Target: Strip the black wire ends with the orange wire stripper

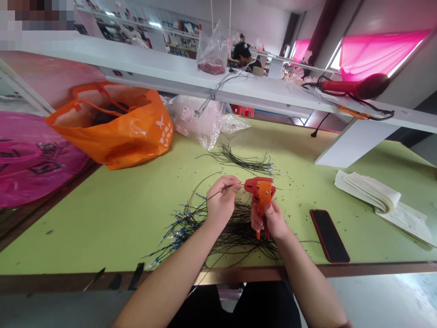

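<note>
Pinched in my left hand [222, 200] is a thin black wire [218, 190]; its right end meets the jaws of a red and orange wire stripper [264, 191]. My right hand [271, 221] is wrapped round the stripper's handles. Whether the jaws are closed on the wire, I cannot tell. Under both hands lies a large pile of black wires [239, 230], many with blue tips towards the left. A smaller bundle of black wires [241, 160] rests farther back on the green table.
Small black scraps are scattered on the table [136, 205]. An orange bag [136, 136], a pink bag [37, 159] and a clear plastic bag [198, 118] stand behind, left. A phone [329, 236] and folded cloth-like material [372, 193] lie right. A shelf [153, 77] spans the back.
</note>
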Demonstrator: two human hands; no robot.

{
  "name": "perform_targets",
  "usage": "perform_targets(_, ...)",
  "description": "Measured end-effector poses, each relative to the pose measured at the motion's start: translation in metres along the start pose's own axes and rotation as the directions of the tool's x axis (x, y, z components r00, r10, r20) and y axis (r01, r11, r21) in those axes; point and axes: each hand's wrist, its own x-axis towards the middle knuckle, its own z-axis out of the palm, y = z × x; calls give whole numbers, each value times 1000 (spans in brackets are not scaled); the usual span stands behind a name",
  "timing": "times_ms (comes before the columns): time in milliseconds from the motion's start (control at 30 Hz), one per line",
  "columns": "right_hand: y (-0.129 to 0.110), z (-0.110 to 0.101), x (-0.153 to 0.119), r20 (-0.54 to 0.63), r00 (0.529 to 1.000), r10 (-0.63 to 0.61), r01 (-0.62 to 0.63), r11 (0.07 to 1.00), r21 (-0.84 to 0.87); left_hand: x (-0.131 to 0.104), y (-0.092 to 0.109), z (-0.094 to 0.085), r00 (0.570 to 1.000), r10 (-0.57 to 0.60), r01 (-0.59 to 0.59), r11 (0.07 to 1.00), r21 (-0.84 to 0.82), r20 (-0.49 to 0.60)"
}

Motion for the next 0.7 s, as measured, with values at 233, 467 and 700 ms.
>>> perform_targets(233, -29, -15, -6, -118, 974, -192, 203, 976, 82, 21, -6, -22, 990, -20, 8, 997, -83, -141)
perform_targets(467, -54, -29, -2, -326, 895, -303, 318, 948, -9, 37, -3, -37, 967, 68, -79, 996, -35, -244)
perform_targets(700, 2, 0, 8, -151, 974, -168, 168, 986, -10, -9, 16, -20, 858, 460, -513, 776, 366, 228)
